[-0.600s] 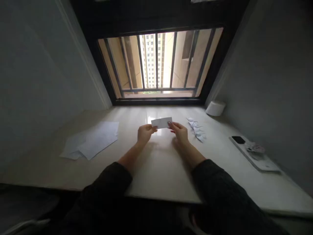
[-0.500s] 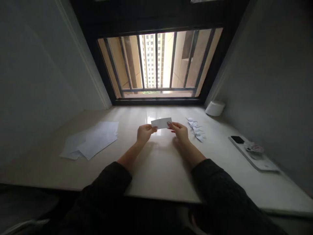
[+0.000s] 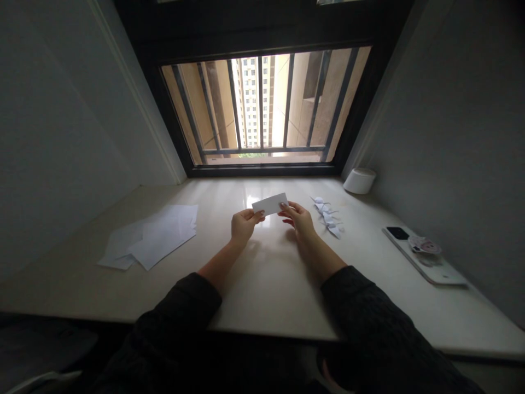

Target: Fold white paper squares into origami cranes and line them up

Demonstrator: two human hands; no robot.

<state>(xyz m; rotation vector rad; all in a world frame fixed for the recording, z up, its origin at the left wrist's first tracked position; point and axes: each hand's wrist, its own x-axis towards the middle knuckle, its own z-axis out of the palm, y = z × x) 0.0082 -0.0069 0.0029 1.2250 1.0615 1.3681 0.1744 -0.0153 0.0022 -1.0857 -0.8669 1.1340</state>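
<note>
A white rectangular piece of paper (image 3: 269, 204), seemingly folded, is held up above the sill between my two hands. My left hand (image 3: 243, 224) pinches its lower left corner between thumb and fingers. At the right end, my right hand (image 3: 301, 220) grips the paper with the thumb on the near face and the fingers behind. The paper tilts, its right end higher than the left. Just right of my right hand, several small folded paper figures (image 3: 327, 215) lie in a row on the white sill.
Loose white sheets (image 3: 166, 232) overlap on the sill (image 3: 262, 290) at the left. A phone (image 3: 426, 257) with a decorated grip lies at the right. A white round object (image 3: 360, 180) stands in the back right corner, near the dark window frame (image 3: 262, 171).
The paper has tilted a little more, its right end rising and its left end dipping. Both hands keep their hold on it. The view has shifted very slightly.
</note>
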